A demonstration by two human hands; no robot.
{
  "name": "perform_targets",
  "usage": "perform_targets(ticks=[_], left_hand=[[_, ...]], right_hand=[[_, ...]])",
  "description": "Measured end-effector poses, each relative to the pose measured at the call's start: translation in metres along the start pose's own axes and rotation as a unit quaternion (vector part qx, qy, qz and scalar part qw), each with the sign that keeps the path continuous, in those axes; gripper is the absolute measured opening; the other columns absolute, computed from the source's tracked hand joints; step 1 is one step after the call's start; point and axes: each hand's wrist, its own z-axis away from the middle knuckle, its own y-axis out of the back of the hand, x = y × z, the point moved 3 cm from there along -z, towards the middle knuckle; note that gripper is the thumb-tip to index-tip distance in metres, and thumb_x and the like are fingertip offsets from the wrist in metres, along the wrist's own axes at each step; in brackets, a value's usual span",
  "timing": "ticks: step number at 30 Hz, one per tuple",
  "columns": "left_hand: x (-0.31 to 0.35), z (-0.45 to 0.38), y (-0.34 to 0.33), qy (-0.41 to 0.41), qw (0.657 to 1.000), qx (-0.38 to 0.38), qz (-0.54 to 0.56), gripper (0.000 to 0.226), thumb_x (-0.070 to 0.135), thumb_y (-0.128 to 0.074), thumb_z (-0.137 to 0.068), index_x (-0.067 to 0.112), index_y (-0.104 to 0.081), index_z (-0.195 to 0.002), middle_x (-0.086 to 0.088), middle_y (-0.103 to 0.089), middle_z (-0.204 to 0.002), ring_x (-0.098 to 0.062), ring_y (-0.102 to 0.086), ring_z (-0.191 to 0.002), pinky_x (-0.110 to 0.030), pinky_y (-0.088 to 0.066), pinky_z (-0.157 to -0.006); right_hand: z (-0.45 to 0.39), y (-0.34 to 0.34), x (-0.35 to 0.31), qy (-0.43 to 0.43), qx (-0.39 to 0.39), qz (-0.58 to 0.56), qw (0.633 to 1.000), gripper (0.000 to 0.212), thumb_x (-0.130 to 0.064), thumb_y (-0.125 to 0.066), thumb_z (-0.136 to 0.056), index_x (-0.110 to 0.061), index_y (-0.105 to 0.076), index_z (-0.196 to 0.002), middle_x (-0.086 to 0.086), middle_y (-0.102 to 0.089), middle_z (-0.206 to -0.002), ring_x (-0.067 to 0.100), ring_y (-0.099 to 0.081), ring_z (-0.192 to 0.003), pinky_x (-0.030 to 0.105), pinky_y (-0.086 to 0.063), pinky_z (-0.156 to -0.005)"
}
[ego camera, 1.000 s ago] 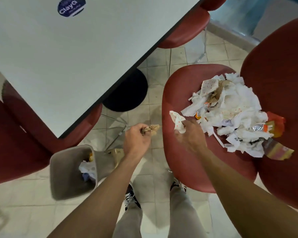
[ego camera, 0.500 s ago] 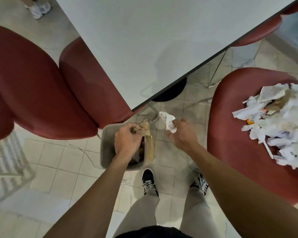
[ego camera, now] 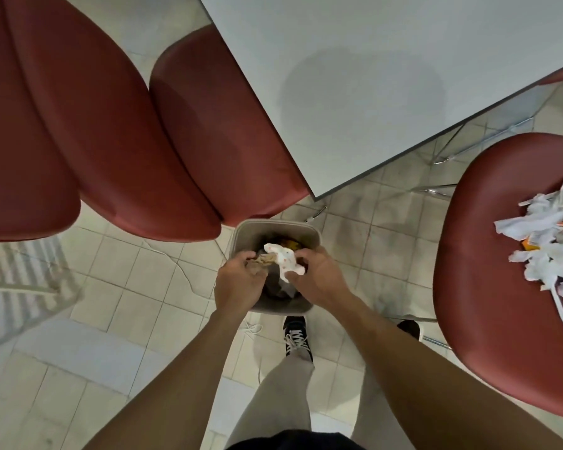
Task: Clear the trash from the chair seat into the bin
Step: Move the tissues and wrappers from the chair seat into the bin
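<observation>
A small beige bin [ego camera: 241, 233] stands on the tiled floor just in front of my feet, with some trash inside. Both hands hover over its opening. My left hand [ego camera: 238, 284] grips a crumpled brown paper scrap [ego camera: 260, 259]. My right hand [ego camera: 319, 277] pinches a white napkin with small red dots [ego camera: 285, 256]. At the right edge, a red chair seat [ego camera: 488, 254] carries a heap of torn white paper and wrappers [ego camera: 553, 241], partly cut off by the frame.
A white table [ego camera: 371, 76] juts over the floor behind the bin. Two red chairs [ego camera: 111, 134] stand to the left, close to the bin's far rim. A thin cable [ego camera: 182, 271] runs across the tiles, and a striped mat [ego camera: 13, 287] lies at the far left.
Both hands have carried their scraps leftward from the chair seat to directly above the bin. My view has swung left, pushing the trash heap to the right edge.
</observation>
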Motion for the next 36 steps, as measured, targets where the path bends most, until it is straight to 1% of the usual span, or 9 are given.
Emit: perform_targets(ticks=[3,8,13,17,20,25,30,34,36], left_hand=[[0.002,-0.002,-0.003,-0.010,1.000,-0.012,-0.023,0.040,0.032,-0.072,-0.077,0.030,-0.063,-0.116,0.001,-0.067,-0.109,-0.022,-0.062,-0.098,-0.034,-0.052,-0.084],[0.026,0.000,-0.019,-0.035,0.998,-0.041,-0.021,0.038,0.026,-0.072,-0.079,0.029,-0.063,-0.116,-0.001,-0.067,-0.114,-0.020,-0.064,-0.100,-0.032,-0.052,-0.088],[0.072,0.008,-0.053,-0.057,0.995,-0.065,-0.045,0.036,0.030,-0.071,-0.079,0.034,-0.063,-0.114,0.005,-0.066,-0.113,-0.019,-0.063,-0.102,-0.036,-0.050,-0.092],[0.112,0.023,-0.099,-0.098,0.987,-0.105,-0.065,0.033,0.025,-0.073,-0.078,0.030,-0.066,-0.109,0.003,-0.069,-0.105,-0.018,-0.064,-0.097,-0.033,-0.051,-0.090],[0.145,0.038,-0.134,-0.120,0.981,-0.127,-0.090,0.027,0.022,-0.074,-0.077,0.029,-0.066,-0.102,0.001,-0.070,-0.101,-0.022,-0.064,-0.097,-0.038,-0.052,-0.089],[0.208,0.066,-0.200,-0.190,0.961,-0.176,-0.100,0.035,0.029,-0.075,-0.079,0.032,-0.063,-0.112,0.002,-0.065,-0.103,-0.021,-0.063,-0.097,-0.038,-0.054,-0.085],[0.283,0.091,-0.273,-0.236,0.942,-0.212,-0.111,0.040,0.040,-0.071,-0.073,0.043,-0.057,-0.111,0.009,-0.064,-0.104,-0.016,-0.063,-0.096,-0.041,-0.054,-0.088],[0.346,0.110,-0.328,-0.277,0.928,-0.198,-0.150,0.033,0.033,-0.072,-0.078,0.038,-0.062,-0.109,0.012,-0.060,-0.099,-0.012,-0.060,-0.094,-0.029,-0.048,-0.087],[0.377,0.120,-0.356,-0.299,0.921,-0.198,-0.151,0.034,0.032,-0.072,-0.078,0.035,-0.063,-0.111,0.009,-0.063,-0.100,-0.015,-0.061,-0.095,-0.031,-0.050,-0.086]], right_hand=[[0.002,0.004,0.008,-0.021,0.003,-0.010,1.000,0.041,-0.033,-0.065,-0.086,-0.022,-0.057,-0.125,0.003,-0.047,-0.126,0.022,-0.055,-0.110,0.030,-0.045,-0.093],[0.006,0.028,0.037,-0.046,0.017,-0.032,0.998,0.046,-0.028,-0.062,-0.089,-0.020,-0.052,-0.133,0.006,-0.045,-0.129,0.025,-0.056,-0.109,0.030,-0.046,-0.094],[0.019,0.069,0.085,-0.079,0.048,-0.059,0.994,0.044,-0.028,-0.063,-0.088,-0.020,-0.053,-0.131,0.006,-0.045,-0.131,0.025,-0.055,-0.113,0.036,-0.047,-0.100],[0.038,0.110,0.146,-0.123,0.079,-0.089,0.985,0.046,-0.027,-0.061,-0.089,-0.018,-0.051,-0.133,0.005,-0.042,-0.134,0.021,-0.056,-0.109,0.031,-0.047,-0.097],[0.055,0.140,0.194,-0.150,0.103,-0.094,0.979,0.046,-0.027,-0.061,-0.089,-0.019,-0.051,-0.133,0.004,-0.043,-0.132,0.021,-0.057,-0.107,0.027,-0.043,-0.094],[0.081,0.192,0.280,-0.191,0.136,-0.109,0.966,0.038,-0.027,-0.059,-0.087,-0.018,-0.057,-0.124,0.007,-0.053,-0.127,0.021,-0.053,-0.109,0.027,-0.041,-0.091],[0.097,0.250,0.358,-0.228,0.175,-0.130,0.949,0.039,-0.025,-0.062,-0.088,-0.016,-0.055,-0.126,0.006,-0.047,-0.122,0.024,-0.058,-0.104,0.026,-0.042,-0.081],[0.102,0.290,0.412,-0.243,0.225,-0.168,0.928,0.042,-0.026,-0.063,-0.085,-0.018,-0.056,-0.126,0.005,-0.049,-0.125,0.019,-0.061,-0.099,0.026,-0.043,-0.082],[0.102,0.310,0.438,-0.246,0.250,-0.178,0.919,0.042,-0.024,-0.060,-0.086,-0.017,-0.054,-0.127,0.005,-0.046,-0.124,0.016,-0.057,-0.099,0.025,-0.040,-0.081]])
